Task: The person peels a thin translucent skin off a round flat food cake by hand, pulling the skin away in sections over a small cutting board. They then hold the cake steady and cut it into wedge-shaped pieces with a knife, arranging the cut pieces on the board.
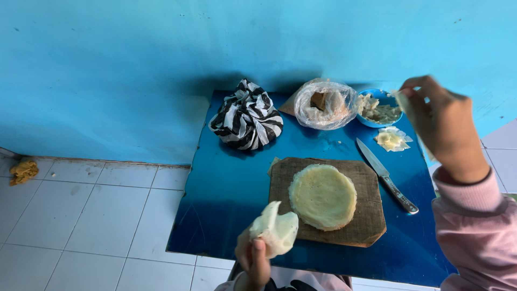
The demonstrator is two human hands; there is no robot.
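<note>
Left hand (252, 257), bottom centre of frame, fingers closed w/ thumb up, pinching a folded pale wrapper (274, 229) that bulges above the fist. It hangs over the near edge of the blue surface (226, 183), just left of the wooden board (366, 215).

Right hand (444, 121), upper right of frame, raised above the surface, fingers curled and pinching a thin pale strip (403, 102) at its upper left tip; pink sleeve (474, 226) runs down the right edge.

On the board: a stack of round pale wrappers (323, 196), lying flat, roughly centred. Right of the board, a knife (385, 175) lies diagonally on the surface, blade toward upper left, handle toward lower right, apart from the board edge.

Back of the surface, top centre: black-and-white striped bag (246, 116), knotted shut, at the left rear. Beside it to the right, a clear plastic bag (325, 104) w/ something brown inside. Further right, a blue bowl (383, 95) holding a pale chopped filling, partly behind the right hand. Just below the bowl, a small crumpled pale scrap (392, 139) on the surface.

Behind everything a blue wall (134, 64). Lower left: white tiled floor (81, 215), w/ a yellow crumpled cloth (23, 171) at the far left by the wall base.
</note>
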